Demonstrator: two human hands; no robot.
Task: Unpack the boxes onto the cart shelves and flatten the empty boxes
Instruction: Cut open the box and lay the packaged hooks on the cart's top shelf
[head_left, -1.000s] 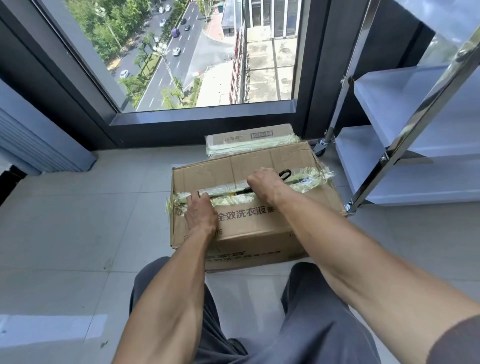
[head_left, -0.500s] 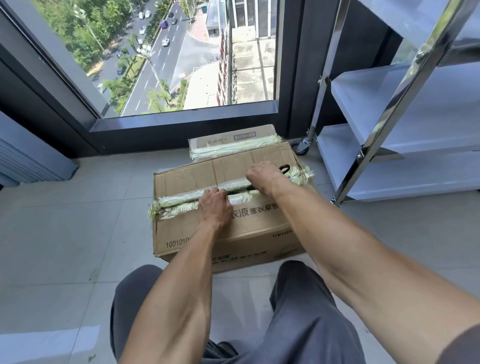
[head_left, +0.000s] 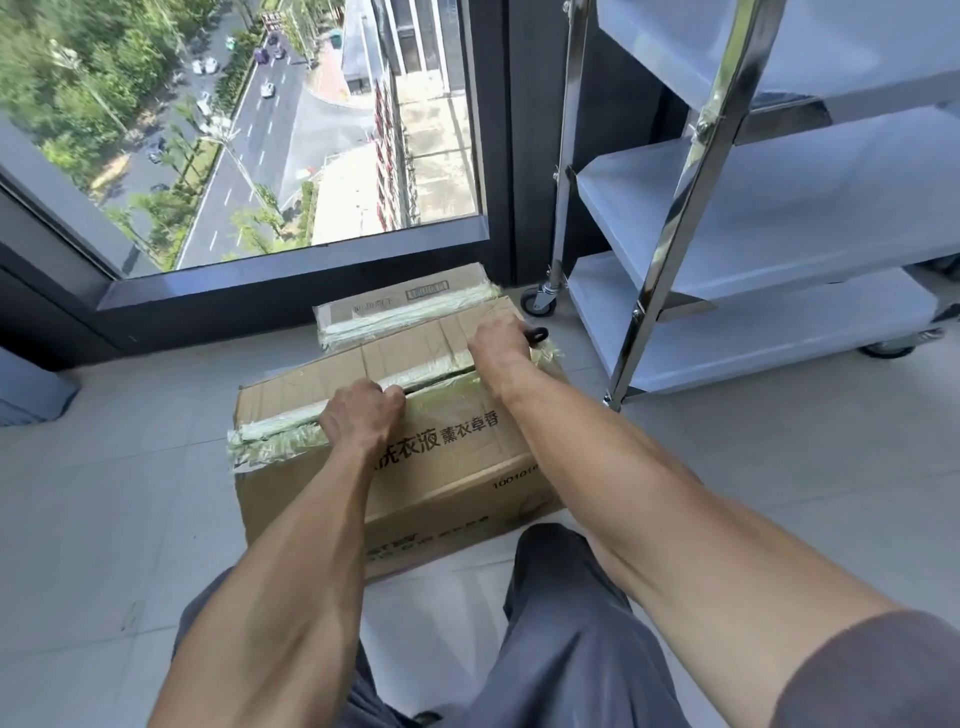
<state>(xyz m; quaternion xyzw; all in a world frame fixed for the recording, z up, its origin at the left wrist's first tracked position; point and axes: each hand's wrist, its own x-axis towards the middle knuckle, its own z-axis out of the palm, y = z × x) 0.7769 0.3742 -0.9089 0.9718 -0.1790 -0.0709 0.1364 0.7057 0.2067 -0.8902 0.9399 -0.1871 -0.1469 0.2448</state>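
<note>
A brown cardboard box (head_left: 457, 467) with black printed characters stands on the tiled floor in front of my knees. Pale green tape runs along its top seam, and a dark slit shows where the seam has parted. My left hand (head_left: 361, 415) has its fingers curled into that slit at the near flap's edge. My right hand (head_left: 498, 343) grips a black-handled tool (head_left: 537, 334) at the seam's right end. A second, smaller taped box (head_left: 400, 304) lies just behind the first. The steel cart (head_left: 670, 270) with grey shelves stands to the right.
A floor-to-ceiling window with a dark frame (head_left: 291, 280) runs right behind the boxes. The cart's caster (head_left: 537, 301) sits close to the smaller box's right end. Bare tiled floor (head_left: 104, 509) lies left of the boxes. My grey-trousered legs (head_left: 571, 623) are below.
My right hand has drawn the tool rightward along the seam to the box's right end, and the slit has opened. My left hand has slid right and hooked into the seam.
</note>
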